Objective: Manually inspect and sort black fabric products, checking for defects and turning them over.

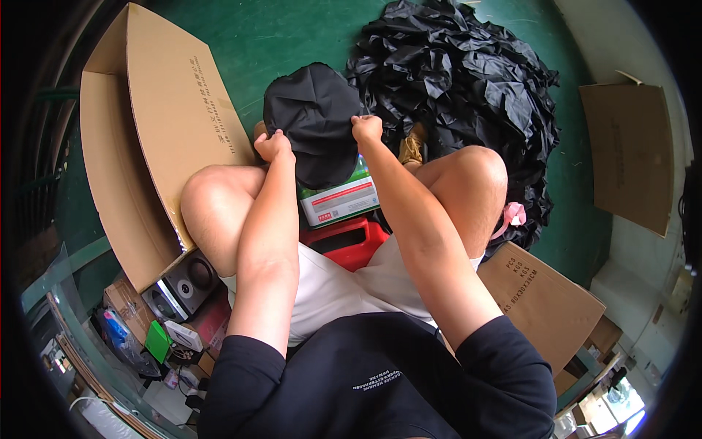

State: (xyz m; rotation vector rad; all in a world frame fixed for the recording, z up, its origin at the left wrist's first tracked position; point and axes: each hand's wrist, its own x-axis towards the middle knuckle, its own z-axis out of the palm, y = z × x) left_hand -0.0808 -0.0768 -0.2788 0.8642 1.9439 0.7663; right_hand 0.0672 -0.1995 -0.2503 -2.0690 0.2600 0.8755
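Note:
A rounded piece of black fabric [314, 117] is stretched out in front of me, between my knees. My left hand [275, 146] pinches its left edge with closed fingers. On the opposite edge, my right hand [367, 129] also grips the cloth, fingers closed. The fabric's lower part hangs over a white and green box [340, 203], hiding some of its top. Just nearer to me is a red plastic object [347, 247] with an opening in it, between my thighs.
A big heap of crumpled black fabric [457, 88] covers the floor at the far right. An open cardboard box [179, 102] stands left. More cardboard [541, 300] lies near my right, with a carton [629, 154] by the wall. A speaker [186, 285] sits at lower left.

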